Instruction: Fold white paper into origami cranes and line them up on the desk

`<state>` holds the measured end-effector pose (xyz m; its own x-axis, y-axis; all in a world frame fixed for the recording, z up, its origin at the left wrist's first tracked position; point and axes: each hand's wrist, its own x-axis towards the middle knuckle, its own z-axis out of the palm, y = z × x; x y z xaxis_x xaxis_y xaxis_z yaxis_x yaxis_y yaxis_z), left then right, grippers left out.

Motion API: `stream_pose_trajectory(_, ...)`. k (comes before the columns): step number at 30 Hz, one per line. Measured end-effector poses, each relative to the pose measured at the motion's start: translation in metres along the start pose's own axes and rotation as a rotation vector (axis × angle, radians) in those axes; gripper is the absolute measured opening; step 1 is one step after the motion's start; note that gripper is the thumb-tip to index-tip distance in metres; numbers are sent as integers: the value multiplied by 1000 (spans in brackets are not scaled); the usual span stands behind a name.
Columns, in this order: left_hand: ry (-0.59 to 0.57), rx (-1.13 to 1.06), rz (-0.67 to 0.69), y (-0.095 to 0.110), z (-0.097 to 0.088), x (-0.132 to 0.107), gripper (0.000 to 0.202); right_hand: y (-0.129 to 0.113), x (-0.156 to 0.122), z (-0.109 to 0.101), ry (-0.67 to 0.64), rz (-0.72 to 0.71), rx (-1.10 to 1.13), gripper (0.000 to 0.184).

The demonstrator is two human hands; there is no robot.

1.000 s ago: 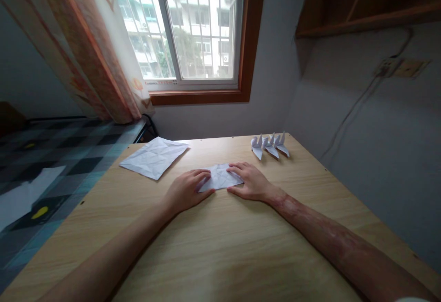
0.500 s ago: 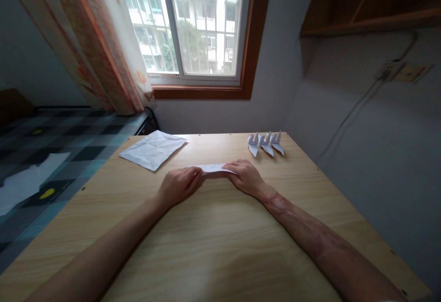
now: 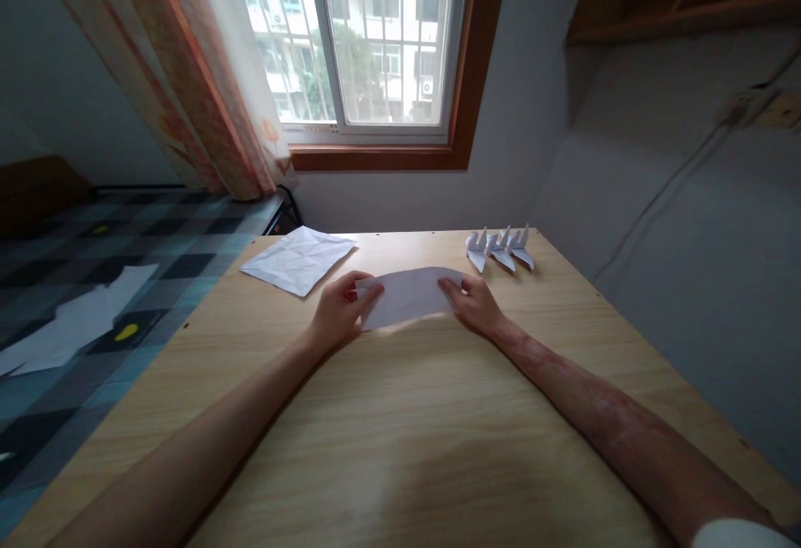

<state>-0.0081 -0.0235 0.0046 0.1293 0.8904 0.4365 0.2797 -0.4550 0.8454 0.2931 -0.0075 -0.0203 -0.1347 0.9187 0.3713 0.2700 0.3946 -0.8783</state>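
A white sheet of paper (image 3: 410, 298) is held up between my two hands, slightly bowed, over the far half of the wooden table (image 3: 375, 423). My left hand (image 3: 341, 306) pinches its left end, with the thumb on the near face. At the right end, my right hand (image 3: 474, 302) grips it the same way. Behind my left hand lies a creased square of white paper (image 3: 300, 260), flat on the table. Three folded white paper figures (image 3: 501, 249) stand in a row beyond my right hand, near the back edge.
To the left, a bed with a checked cover (image 3: 156, 281) carries loose white paper (image 3: 81, 323). A curtain (image 3: 206, 89) hangs beside the barred window (image 3: 388, 47). On the right wall are a wooden shelf (image 3: 688, 22) and a cable (image 3: 663, 181).
The paper was a narrow strip low over the table; now its broad face is tilted up toward me. Both hands have turned with it, thumbs now showing. The whole view has shifted slightly.
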Motion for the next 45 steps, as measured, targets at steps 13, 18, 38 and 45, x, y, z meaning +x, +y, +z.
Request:
stream_pose_trajectory(13, -44, 518, 240, -4, 7, 1, 36, 6, 3, 5, 6, -54, -372, 30)
stream_pose_trajectory(18, -374, 630, 441, 8, 12, -4, 19, 3, 2, 7, 0, -119, -478, 28)
stream_pose_trajectory(38, -167, 750, 326, 10, 12, -5, 15, 7, 0, 7, -41, 82, 148, 34)
stream_pose_trajectory(45, -60, 730, 281, 5, 13, -6, 35, -2, -5, 10, 22, 48, 368, 39)
